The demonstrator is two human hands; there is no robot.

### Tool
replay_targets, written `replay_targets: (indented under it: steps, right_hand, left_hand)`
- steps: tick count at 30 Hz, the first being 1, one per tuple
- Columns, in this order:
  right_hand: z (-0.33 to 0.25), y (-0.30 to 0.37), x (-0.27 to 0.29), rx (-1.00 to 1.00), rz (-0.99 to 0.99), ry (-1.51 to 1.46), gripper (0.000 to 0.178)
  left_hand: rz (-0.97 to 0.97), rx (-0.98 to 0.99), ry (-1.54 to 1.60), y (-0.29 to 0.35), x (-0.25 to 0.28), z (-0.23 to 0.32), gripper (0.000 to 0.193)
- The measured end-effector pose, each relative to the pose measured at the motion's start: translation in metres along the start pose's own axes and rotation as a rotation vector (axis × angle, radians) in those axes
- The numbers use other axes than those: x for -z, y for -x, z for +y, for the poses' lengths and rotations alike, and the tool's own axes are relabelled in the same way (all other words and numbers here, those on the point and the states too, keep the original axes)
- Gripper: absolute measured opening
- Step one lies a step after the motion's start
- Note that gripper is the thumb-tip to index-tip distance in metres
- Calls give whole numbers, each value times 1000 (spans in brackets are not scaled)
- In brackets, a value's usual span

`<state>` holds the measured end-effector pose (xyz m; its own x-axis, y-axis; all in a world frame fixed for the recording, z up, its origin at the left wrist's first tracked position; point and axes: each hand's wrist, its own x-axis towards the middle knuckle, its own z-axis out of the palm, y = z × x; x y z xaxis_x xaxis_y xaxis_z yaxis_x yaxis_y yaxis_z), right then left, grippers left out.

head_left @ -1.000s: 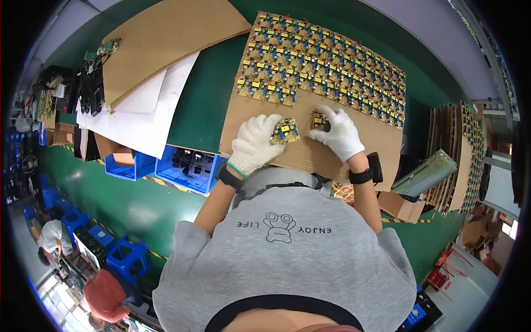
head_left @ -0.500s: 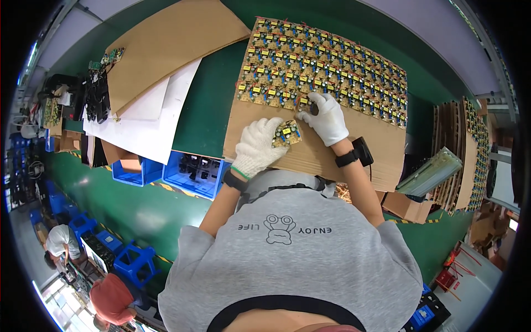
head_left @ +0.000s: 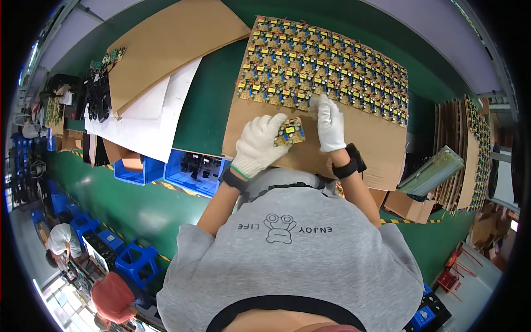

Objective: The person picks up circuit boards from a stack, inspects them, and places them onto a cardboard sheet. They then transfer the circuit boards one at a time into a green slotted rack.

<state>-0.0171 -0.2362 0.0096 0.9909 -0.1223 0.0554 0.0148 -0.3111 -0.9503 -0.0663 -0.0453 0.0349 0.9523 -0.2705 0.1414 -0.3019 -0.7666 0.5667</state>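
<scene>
Both hands wear white work gloves. My left hand (head_left: 259,143) is closed around the left side of a small tan circuit board (head_left: 290,131), which has a yellow-topped part and blue and green components. It holds the board above the near part of a cardboard sheet (head_left: 370,146). To the right, my right hand (head_left: 331,126) points away from me with fingers stretched out and no board visible in it. Its slightly blurred fingertips are at the near edge of tight rows of similar circuit boards (head_left: 321,66), which lie on the sheet's far part.
Left on the green table are a large cardboard sheet (head_left: 171,44), white sheets (head_left: 141,133) and black cables (head_left: 98,97). Blue bins (head_left: 193,176) stand below the table edge. At right are stacked cardboard layers (head_left: 449,146) and clear trays (head_left: 434,170). Two people (head_left: 113,296) work at lower left.
My right hand has moved right from a board at the near row's edge, and its fingers have straightened. That board now lies in the row. My left hand keeps its board nearly in place.
</scene>
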Motion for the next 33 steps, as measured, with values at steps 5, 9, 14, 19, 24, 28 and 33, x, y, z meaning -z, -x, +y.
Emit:
replay_targets:
  steps: [5,9,14,19,24,28,33]
  right_hand:
    - [-44,20,-15,-354,-316,137,47]
    - [-24,26,-18,-276,-180,-272,42]
    - [-11,28,-10,-318,-271,-248,47]
    - [21,24,8,-444,-711,-1460,39]
    - [0,20,11,-61,-85,-61,50]
    - [-2,27,19,-13,-110,171,40]
    - [2,34,19,245,-149,475,27]
  left_hand:
    - [86,-132,-136,-4,-3,14,69]
    - [87,-215,-36,0,-4,7,71]
    - [87,-217,-2,1,-2,14,70]
    - [100,132,629,4,-9,25,70]
    - [-181,9,231,-10,2,18,65]
    - [-246,-60,244,-11,1,19,59]
    - [-363,-145,100,-22,16,33,50]
